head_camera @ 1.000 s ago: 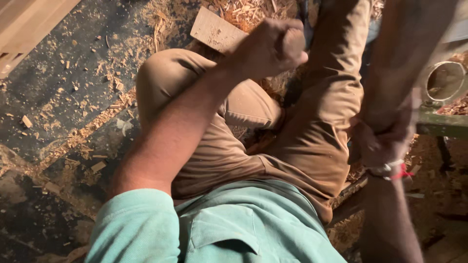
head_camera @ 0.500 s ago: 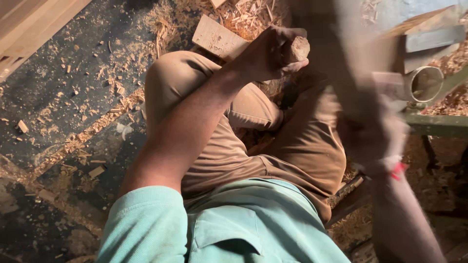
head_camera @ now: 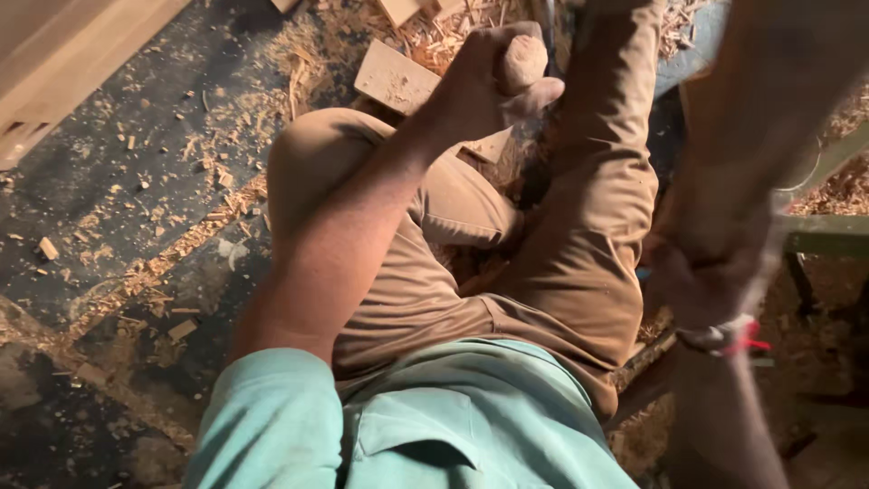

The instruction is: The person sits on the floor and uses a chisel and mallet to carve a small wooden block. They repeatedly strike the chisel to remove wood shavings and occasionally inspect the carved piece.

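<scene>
— Two hands are in view. What does each one hold?

— The left hand [head_camera: 493, 81] is closed in a fist around a rounded wooden handle [head_camera: 523, 62], whose blunt end sticks up out of the top of the fist. The handle sits above the person's bent knee, over the gap between the brown-trousered legs [head_camera: 579, 244].

— And the right?

— The right hand [head_camera: 701, 285] is blurred — it seems wrapped around a long brownish piece [head_camera: 769, 118] that rises toward the upper right, but the grip cannot be told for certain. A band with a red thread [head_camera: 729, 337] circles the wrist.

— What lies around the handle?

— Just beside the left fist, a flat pale wooden block [head_camera: 394, 80] lies on the floor, and a second light piece [head_camera: 489, 147] sits right under the hand. Wood shavings [head_camera: 453, 32] are heaped beyond them, and chips scatter over the dark floor [head_camera: 118, 208] to the left. The person wears a teal shirt [head_camera: 434, 417].
</scene>
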